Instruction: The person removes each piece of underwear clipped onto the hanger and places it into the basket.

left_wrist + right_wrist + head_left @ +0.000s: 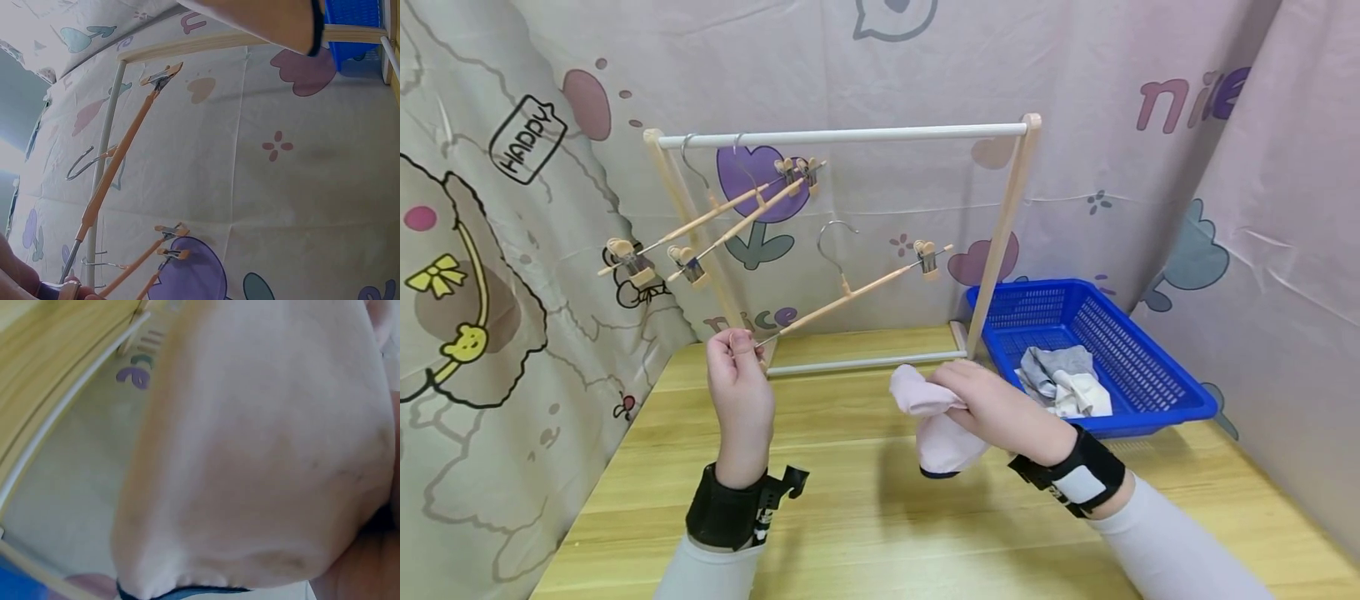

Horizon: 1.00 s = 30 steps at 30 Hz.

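Observation:
My left hand point(741, 392) pinches the near left end of a clip hanger point(816, 313), its fingers mostly hiding the clip there. The hanger slants up to the right in front of the rack, hook upward and off the bar, with a bare clip point(927, 260) at its far end. Bunched in my right hand point(1000, 408) is a small pale pink cloth piece point(951, 442) with a dark trim. It hangs above the table, and its pale fabric point(262, 456) fills much of the right wrist view. Folds hide its exact kind.
Two more clip hangers point(741, 218) hang at the left of the rack's white bar point(850, 136). A blue basket point(1150, 358) stands at the right on the wooden table point(835, 517), with grey and white cloth pieces point(1063, 379) inside. Printed curtains point(880, 75) enclose the back and sides.

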### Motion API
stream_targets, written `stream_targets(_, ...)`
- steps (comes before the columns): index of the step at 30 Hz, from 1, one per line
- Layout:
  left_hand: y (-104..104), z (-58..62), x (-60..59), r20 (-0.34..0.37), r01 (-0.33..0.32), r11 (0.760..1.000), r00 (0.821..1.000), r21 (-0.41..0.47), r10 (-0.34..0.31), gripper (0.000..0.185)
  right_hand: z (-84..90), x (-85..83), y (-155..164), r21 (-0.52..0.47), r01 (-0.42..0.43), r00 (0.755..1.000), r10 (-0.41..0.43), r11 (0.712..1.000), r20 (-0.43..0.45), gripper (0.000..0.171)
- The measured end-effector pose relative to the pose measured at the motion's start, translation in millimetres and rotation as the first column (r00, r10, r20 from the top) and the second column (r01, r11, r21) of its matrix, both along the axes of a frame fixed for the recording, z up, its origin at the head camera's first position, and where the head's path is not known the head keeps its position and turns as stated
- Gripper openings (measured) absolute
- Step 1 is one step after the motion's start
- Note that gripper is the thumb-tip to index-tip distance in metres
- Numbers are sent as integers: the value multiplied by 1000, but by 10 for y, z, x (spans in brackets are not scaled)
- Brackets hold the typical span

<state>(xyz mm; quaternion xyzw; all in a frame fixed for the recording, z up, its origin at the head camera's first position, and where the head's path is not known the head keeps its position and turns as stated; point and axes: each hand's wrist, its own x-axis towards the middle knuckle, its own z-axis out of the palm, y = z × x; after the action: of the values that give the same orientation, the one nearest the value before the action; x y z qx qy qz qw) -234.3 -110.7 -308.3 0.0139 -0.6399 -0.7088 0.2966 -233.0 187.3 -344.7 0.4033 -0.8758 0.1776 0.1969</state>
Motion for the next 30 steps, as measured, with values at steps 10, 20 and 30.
stream_targets(10,-3,4,12,-3,-7,1000,1000,14,7,18,101,-22,296,-154,23,993,-40,988,-110,33)
stream_targets(20,-16,5,8,-16,-26,1000,1000,1,26,19,220,-35,580,-213,146,967,-185,966,-175,32)
stream_targets(30,-75,59,28,-50,-37,999,998,23,39,17,365,-9,866,-247,325,933,-352,913,-75,24)
